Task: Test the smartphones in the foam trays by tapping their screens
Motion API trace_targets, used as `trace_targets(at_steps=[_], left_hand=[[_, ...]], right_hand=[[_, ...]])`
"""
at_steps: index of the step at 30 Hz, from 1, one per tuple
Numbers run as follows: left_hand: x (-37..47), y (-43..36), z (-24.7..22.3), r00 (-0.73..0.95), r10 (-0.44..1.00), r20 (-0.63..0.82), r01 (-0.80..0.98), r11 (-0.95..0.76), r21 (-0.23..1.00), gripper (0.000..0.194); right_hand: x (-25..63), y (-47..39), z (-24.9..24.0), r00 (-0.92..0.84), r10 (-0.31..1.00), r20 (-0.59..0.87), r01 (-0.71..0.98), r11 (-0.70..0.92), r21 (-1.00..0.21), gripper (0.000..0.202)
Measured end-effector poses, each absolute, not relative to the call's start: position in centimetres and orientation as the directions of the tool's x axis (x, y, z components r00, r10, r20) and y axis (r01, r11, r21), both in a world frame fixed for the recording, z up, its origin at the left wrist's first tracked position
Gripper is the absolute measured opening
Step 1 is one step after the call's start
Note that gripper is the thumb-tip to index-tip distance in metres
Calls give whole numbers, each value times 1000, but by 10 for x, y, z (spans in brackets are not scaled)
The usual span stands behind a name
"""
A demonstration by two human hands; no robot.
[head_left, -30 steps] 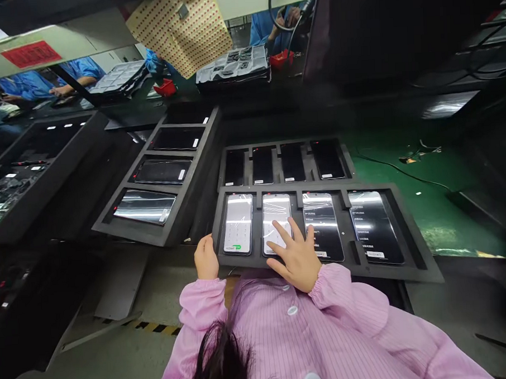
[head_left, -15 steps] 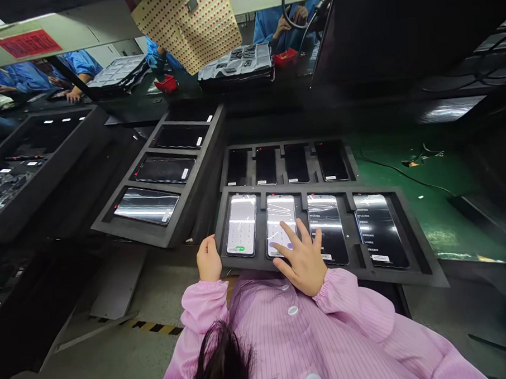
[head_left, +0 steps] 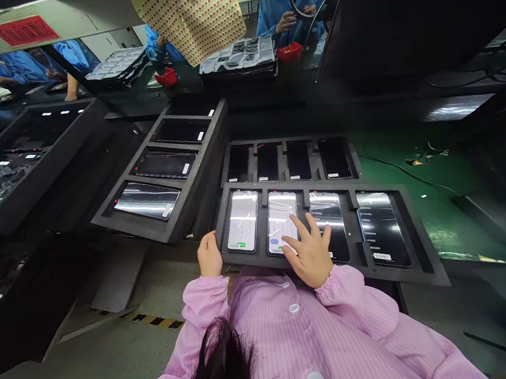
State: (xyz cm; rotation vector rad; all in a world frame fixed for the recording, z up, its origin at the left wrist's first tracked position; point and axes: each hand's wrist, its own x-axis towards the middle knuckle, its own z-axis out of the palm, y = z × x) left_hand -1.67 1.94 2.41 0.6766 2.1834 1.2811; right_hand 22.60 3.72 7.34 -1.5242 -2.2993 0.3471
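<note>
My left hand (head_left: 209,255) is closed at the near left corner of a black foam phone tray (head_left: 264,233), gripping its edge. Fingers spread, my right hand (head_left: 311,253) hovers over the lower part of the second smartphone (head_left: 279,213), its thumb and index finger at the lit keypad. Whether a fingertip touches the glass I cannot tell. Left of it lies a smartphone (head_left: 243,220) also showing a white keypad with a green button. To the right, a third smartphone (head_left: 330,208), partly behind my fingers, and a fourth smartphone (head_left: 383,228) show dark screens with text lists.
Behind the front row, several dark phones (head_left: 298,160) lie in slots. At left stands a second foam tray (head_left: 160,231) with phones; farther left is a bin (head_left: 46,156) of parts. A green mat (head_left: 404,199) carries a cable. People in blue sleeves (head_left: 270,15) work across the bench.
My right hand has shifted slightly right on the second phone; that phone's green button now shows. The left hand stays at the tray corner. The view has tilted a little.
</note>
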Motion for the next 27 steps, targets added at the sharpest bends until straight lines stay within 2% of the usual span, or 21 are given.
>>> trace_targets(at_steps=[7, 11, 14, 22, 27], left_hand=[[-17, 19, 23, -746, 643, -175, 157, 425, 891, 34], [-17, 18, 22, -745, 641, -185, 148, 429, 891, 34], [-17, 18, 22, -745, 640, -190, 146, 433, 889, 35], [-17, 19, 23, -749, 637, -184, 157, 440, 884, 33], [-17, 20, 24, -741, 648, -174, 170, 431, 886, 34]], right_hand=[[220, 38, 75, -436, 894, 102, 817, 441, -371, 33], [230, 35, 76, -330, 924, 195, 834, 382, -399, 32], [236, 34, 76, -289, 939, 187, 852, 341, -397, 40], [224, 34, 75, -447, 889, 100, 780, 442, -443, 33], [231, 34, 73, -324, 930, 173, 813, 368, -451, 38]])
